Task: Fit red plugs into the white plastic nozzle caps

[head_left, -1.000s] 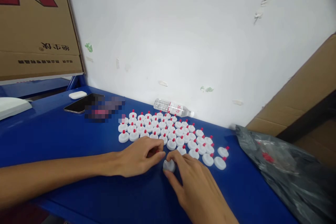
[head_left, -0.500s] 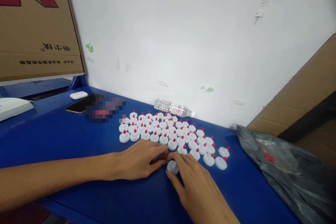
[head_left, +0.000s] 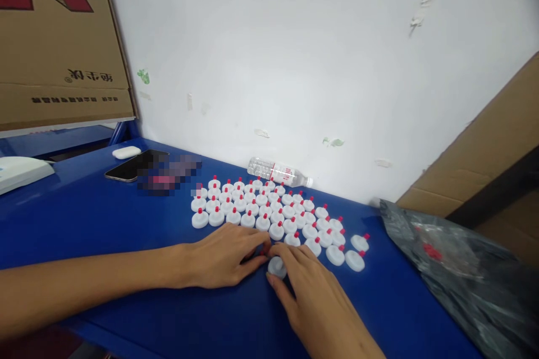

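Note:
My right hand [head_left: 307,286] grips a white round plastic cap [head_left: 277,267] between thumb and fingers, low over the blue table. My left hand [head_left: 231,255] is closed in a pinch just left of that cap, on a small red tip cover that is mostly hidden by the fingers. The fingertips of both hands almost meet. Just beyond them stand several rows of similar white caps [head_left: 276,230], each topped with a red tip. Two such caps [head_left: 354,261] sit a little apart at the right end of the group.
A clear plastic bottle [head_left: 278,171] lies against the wall behind the caps. On the left are a phone [head_left: 135,166], a white case [head_left: 126,152] and a blurred-out item [head_left: 168,175]. A grey plastic bag [head_left: 475,291] with a clear bag of red pieces [head_left: 433,252] lies right. Cardboard [head_left: 63,45] stands left.
Both hands stay nearly in place. The left fingers have shifted very slightly around the red tip cover, and less of it shows now.

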{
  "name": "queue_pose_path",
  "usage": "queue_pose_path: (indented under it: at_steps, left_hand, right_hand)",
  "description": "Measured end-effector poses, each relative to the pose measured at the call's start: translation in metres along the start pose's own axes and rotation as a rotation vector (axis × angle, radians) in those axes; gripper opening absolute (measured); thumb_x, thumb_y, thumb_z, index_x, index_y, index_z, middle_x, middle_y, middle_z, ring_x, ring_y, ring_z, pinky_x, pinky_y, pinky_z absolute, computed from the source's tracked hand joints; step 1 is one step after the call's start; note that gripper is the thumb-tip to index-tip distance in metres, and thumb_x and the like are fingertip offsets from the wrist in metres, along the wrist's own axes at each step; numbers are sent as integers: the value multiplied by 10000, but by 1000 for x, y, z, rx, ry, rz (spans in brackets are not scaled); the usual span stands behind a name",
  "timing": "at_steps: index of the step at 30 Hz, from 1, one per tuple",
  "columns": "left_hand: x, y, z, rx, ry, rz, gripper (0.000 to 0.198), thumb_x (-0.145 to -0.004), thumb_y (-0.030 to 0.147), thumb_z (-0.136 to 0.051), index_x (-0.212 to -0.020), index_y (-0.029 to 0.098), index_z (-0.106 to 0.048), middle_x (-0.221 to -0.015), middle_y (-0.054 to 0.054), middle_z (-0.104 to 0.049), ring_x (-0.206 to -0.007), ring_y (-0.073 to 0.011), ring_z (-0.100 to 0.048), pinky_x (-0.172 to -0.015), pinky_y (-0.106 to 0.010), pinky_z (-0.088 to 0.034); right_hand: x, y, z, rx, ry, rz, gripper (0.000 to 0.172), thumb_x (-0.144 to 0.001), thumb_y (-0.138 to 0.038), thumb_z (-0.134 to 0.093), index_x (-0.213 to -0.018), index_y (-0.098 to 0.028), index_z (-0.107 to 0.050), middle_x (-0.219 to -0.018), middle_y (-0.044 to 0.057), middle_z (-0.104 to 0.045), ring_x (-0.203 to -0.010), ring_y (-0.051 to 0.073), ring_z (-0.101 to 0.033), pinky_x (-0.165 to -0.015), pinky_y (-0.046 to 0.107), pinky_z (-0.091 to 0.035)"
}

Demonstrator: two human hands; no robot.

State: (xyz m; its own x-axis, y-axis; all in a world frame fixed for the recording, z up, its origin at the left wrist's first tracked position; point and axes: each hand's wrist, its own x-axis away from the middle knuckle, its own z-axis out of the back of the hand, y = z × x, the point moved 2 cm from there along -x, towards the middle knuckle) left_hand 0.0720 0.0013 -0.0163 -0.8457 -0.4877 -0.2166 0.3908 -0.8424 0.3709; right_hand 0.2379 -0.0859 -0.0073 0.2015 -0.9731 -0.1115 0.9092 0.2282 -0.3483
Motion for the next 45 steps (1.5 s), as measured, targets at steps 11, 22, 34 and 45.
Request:
queue_pose_path:
  at_steps: [11,22,34,45]
  left_hand:
    - [0,1,1,-4,-4,-9,37,-975,242,-539,-1000,229,-564,-784,27,-624,-606,-146,-559,-556,-270,-330]
    - [-1,2,1,-11,-13,-2,61,-976,243,-535,-1020,225,-573,-814,16,-652,-614,-150,-567,-555,-271,-319]
    - [-1,2,1,-20,-3,-12,52,-975,229,-534,-1017,228,-564,-822,23,-647,-630,-148,-580,-564,-264,-331]
    - [-1,2,1,-29,-9,-1,73,-976,229,-530,-1037,230,-570,-821,28,-652,-631,-150,-590,-568,-271,-341]
  right_hand:
    - [0,1,-1,23,18,17,250,-927,-157,-585,-1158,-243,-628,-1177,49,-698,-1122,284,-642,-905,458,-570]
    - [0,0,0,2,-30,-12,267,-947,-153,-564,-1197,-227,-621,-1226,66,-681,-1170,297,-610,-955,502,-549]
    - [0,2,-2,-8,-10,-11,289,-942,-178,-598,-1226,-226,-618,-1257,69,-672,-1197,297,-600,-984,494,-535]
    - [1,4,-4,41,73,61,260,-922,-192,-627,-1178,-235,-638,-1182,56,-710,-1115,292,-651,-892,444,-582]
